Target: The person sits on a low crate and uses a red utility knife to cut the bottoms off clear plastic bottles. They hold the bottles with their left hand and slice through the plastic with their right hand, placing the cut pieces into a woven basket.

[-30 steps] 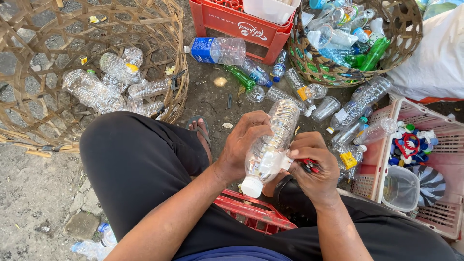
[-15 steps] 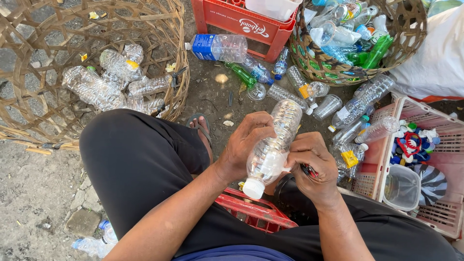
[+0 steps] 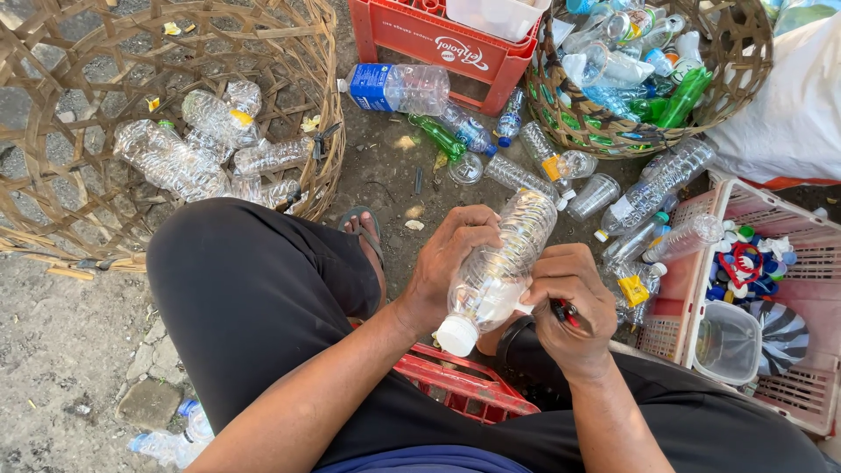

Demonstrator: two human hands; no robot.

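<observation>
Bare, gritty ground forms the work surface, with the person seated on a low red crate [image 3: 464, 394], knees apart.

Left hand [image 3: 451, 263]: wrapped around the mid-body of a clear plastic bottle [image 3: 499, 267], fingers clenched on the ribbed wall. The bottle lies tilted, white cap toward the person at 7 o'clock, base pointing away at 1 o'clock; this angle appears to present the label zone to the other hand.

Right hand [image 3: 569, 307]: closed on a small red-handled tool [image 3: 565, 311], knuckles pressed against the bottle's lower wall near its white label. Whether a blade is exposed cannot be told.

Outward from the hands:
- 10 o'clock: large woven basket [image 3: 53, 175] holding clear bottles without labels, crushed or flattened.
- 12 o'clock: red plastic crate [image 3: 420, 44] bearing white lettering; before it lies a clear bottle with a blue label [image 3: 394, 88] and a green bottle [image 3: 438, 138].
- 1 o'clock: second woven basket [image 3: 561, 114] of mixed bottles, green and clear, labels intact.
- 3 o'clock: pink slatted tray [image 3: 815, 263] holding coloured caps [image 3: 745, 263] and a clear tub [image 3: 725, 343].
- Loose labelled bottles lie between basket and tray.
</observation>
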